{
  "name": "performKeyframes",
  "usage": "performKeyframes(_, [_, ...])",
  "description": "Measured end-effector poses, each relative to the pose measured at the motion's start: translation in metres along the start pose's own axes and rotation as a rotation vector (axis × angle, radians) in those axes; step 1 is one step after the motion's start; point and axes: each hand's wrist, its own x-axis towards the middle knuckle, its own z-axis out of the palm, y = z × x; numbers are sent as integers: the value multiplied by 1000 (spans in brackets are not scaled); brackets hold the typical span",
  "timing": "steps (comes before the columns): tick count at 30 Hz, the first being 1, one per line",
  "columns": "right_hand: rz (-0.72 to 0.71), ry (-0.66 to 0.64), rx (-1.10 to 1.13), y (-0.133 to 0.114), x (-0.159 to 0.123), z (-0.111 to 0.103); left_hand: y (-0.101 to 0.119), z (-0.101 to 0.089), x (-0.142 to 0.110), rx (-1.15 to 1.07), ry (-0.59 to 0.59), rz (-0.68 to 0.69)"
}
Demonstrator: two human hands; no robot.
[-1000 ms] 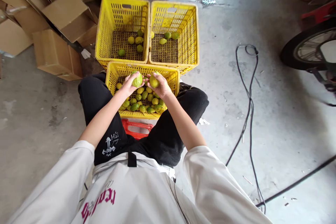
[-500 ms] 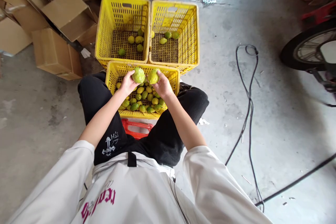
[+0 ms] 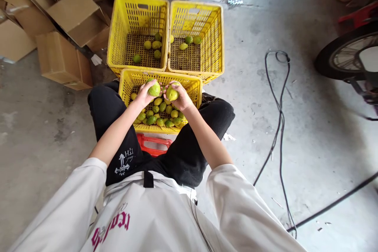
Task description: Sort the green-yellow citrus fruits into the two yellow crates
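My left hand [image 3: 144,94] is closed around a green lemon [image 3: 154,89], its thumb lying over the top of the fruit. Close beside it, my right hand [image 3: 182,98] grips a yellow-green lemon [image 3: 172,93] with the fingers wrapped about it. Both fruits are held above the near yellow crate [image 3: 197,86], which stands between my knees. Inside that crate lie many loose lemons [image 3: 162,106], green to yellow, partly hidden by my hands and forearms.
Behind stand two more yellow crates, the left one [image 3: 113,33] and the right one [image 3: 221,39], each with several lemons. Cardboard boxes [image 3: 59,57] are heaped at left. A black cable [image 3: 280,114] lies on the floor at right, near a wheel [image 3: 327,55].
Both lemons have been turned in my hands. My fingers now wrap further over them, and the right lemon sits slightly lower. The crates and their fruit look the same.
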Motion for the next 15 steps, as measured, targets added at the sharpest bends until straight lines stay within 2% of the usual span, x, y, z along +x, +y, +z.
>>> performKeyframes(9, [8,145,148,-11,1,2,6,3,-2,-64,17,-101])
performKeyframes(15, [-6,148,148,-9,4,1,0,1,-1,5,15,21])
